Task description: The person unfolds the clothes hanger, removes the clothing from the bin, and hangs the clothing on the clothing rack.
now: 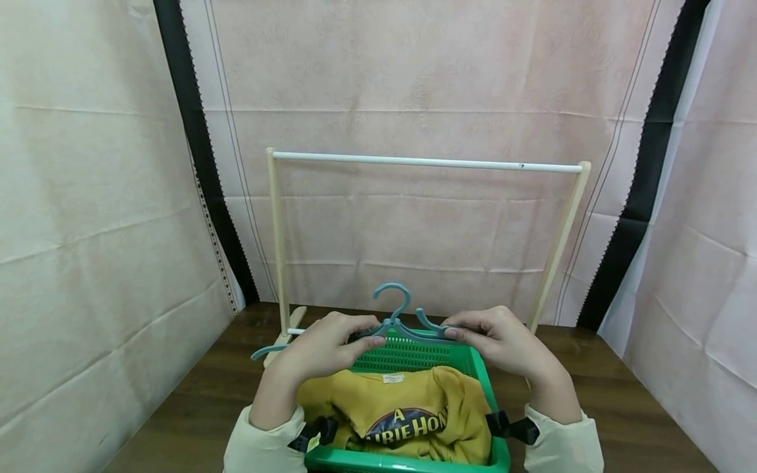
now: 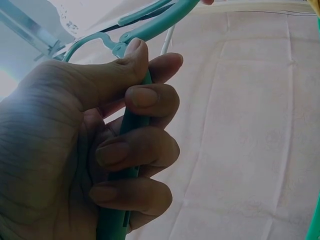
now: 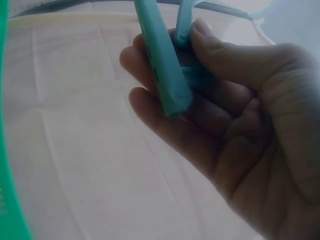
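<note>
A blue plastic hanger (image 1: pixel 395 321) with its hook upward is held between both hands over the back of a green basket (image 1: pixel 408 356). My left hand (image 1: pixel 331 345) grips its left arm; in the left wrist view the fingers curl round the hanger (image 2: pixel 162 22), thumb near the hinged joint. At the other side, my right hand (image 1: pixel 503 338) pinches the right end, and the right wrist view shows that hanger end (image 3: pixel 162 65) between thumb and fingers. Below the hands, a yellow garment (image 1: pixel 437 394) with a printed front and white neck label lies bunched inside the basket.
Behind the basket stands a rack with a white top bar (image 1: pixel 426 161) and cream posts (image 1: pixel 276 243). Its left foot (image 1: pixel 296 318) rests on the dark wooden table (image 1: pixel 591 381). Pale cloth walls (image 1: pixel 414 79) close off the back and both sides.
</note>
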`<state>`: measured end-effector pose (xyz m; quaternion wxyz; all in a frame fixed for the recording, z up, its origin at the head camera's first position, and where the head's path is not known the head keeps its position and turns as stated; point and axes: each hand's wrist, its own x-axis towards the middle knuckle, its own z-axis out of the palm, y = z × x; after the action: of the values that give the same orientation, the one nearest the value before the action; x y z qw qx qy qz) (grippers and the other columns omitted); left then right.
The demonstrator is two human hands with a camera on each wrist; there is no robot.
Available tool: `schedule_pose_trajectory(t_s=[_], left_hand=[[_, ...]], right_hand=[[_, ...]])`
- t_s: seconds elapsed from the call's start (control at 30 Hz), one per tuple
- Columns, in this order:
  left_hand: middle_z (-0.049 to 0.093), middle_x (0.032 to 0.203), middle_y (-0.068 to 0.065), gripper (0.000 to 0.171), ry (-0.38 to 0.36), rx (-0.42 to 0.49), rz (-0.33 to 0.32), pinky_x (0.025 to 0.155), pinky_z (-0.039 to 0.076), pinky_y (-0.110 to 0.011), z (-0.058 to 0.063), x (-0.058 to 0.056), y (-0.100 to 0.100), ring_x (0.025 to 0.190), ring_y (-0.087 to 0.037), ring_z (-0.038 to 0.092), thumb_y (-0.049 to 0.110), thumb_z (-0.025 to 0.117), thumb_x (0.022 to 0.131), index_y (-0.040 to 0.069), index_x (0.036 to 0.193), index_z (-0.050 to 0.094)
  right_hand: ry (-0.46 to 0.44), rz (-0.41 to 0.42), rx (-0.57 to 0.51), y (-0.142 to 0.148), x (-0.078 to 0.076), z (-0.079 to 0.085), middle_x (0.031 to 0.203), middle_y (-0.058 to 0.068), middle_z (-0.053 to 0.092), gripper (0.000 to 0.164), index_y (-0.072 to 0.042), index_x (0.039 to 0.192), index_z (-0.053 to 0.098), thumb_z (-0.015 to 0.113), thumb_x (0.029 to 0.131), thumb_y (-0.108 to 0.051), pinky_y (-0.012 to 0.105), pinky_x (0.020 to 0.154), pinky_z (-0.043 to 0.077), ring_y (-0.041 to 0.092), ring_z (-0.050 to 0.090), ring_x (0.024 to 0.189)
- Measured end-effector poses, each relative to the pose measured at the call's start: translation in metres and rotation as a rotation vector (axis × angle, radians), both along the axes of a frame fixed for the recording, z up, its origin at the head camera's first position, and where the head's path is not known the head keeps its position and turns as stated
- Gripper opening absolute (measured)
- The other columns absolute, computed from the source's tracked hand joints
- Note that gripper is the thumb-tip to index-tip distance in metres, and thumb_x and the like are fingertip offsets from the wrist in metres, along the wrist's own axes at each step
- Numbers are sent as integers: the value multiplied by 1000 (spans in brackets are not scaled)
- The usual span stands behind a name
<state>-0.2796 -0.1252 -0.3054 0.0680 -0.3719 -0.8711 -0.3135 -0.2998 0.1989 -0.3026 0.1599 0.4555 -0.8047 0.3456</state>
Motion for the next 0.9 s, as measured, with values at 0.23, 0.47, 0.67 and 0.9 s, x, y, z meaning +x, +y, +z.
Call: schedule_pose_trajectory(t_s=[0.23, 0.47, 0.67, 0.9], left_hand=[[39, 59, 13, 16, 14, -2, 17, 49, 33, -22, -1, 0, -1, 44, -3, 32, 35, 56, 105, 28, 91, 59], [38, 59, 13, 17, 19, -1, 19, 49, 34, -22, 0, 0, -3, 44, -3, 33, 35, 57, 105, 28, 90, 59], [38, 58, 13, 15, 21, 8, 28, 48, 33, -22, 2, 1, -5, 44, -3, 33, 35, 57, 104, 28, 90, 59], [39, 59, 13, 13, 9, 19, 36, 49, 35, -23, 0, 1, -8, 46, -4, 34, 36, 58, 104, 30, 93, 61]], right_hand=[[29, -9, -24, 3, 0, 1, 92, -11, 75, 18, -17, 107, 77, 67, 97, -7, 27, 62, 56, 9, 69, 72], [7, -44, -26, 7, 2, 3, 92, -9, 75, 16, -16, 106, 77, 66, 98, -8, 24, 47, 43, 3, 53, 56], [-11, -25, -45, 11, 3, 4, 96, -6, 76, 18, -16, 108, 77, 65, 98, -7, 27, 58, 55, 10, 70, 77], [-2, 5, -71, 15, 4, 5, 97, -3, 76, 20, -14, 109, 76, 64, 97, -2, 31, 70, 60, 14, 74, 87]])
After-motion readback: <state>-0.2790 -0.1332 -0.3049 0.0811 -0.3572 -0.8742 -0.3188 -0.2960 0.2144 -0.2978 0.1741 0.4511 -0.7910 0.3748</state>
